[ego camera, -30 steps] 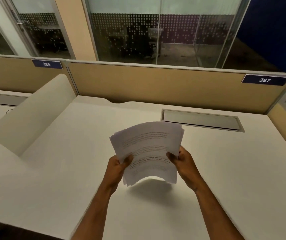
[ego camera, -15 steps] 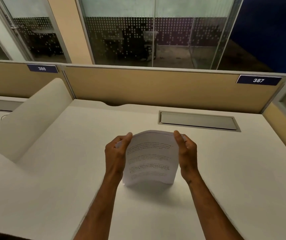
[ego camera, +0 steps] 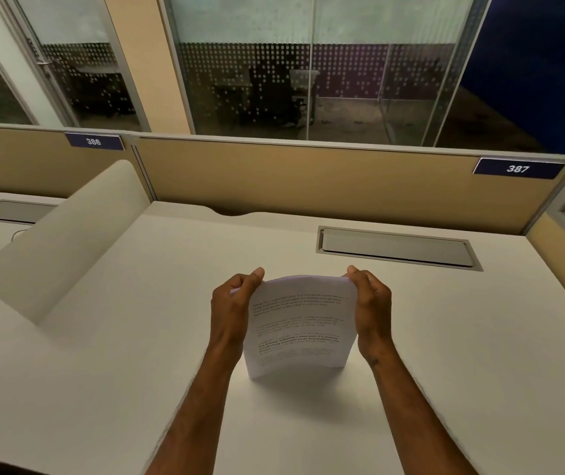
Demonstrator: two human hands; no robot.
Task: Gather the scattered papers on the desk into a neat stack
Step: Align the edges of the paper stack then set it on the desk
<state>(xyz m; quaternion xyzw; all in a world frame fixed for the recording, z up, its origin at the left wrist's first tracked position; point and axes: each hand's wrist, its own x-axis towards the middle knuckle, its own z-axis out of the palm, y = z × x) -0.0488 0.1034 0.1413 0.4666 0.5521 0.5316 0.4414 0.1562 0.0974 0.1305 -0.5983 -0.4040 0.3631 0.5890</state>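
A bundle of white printed papers (ego camera: 298,323) stands upright on its lower edge on the white desk (ego camera: 462,354), bowed slightly toward me. My left hand (ego camera: 231,308) grips its left side near the top, thumb over the front. My right hand (ego camera: 372,311) grips the right side the same way. The sheets look lined up into one stack. No loose sheets show elsewhere on the desk.
A grey cable flap (ego camera: 397,248) is set into the desk behind the papers. A curved white divider (ego camera: 62,241) rises at the left. Tan partition panels (ego camera: 308,180) with labels 386 and 387 close the back; another panel stands at the right.
A second ago the papers were held fanned and tilted above the desk by their lower half. Both hands have moved to the upper sides, and the bundle now stands on its edge, squared up.
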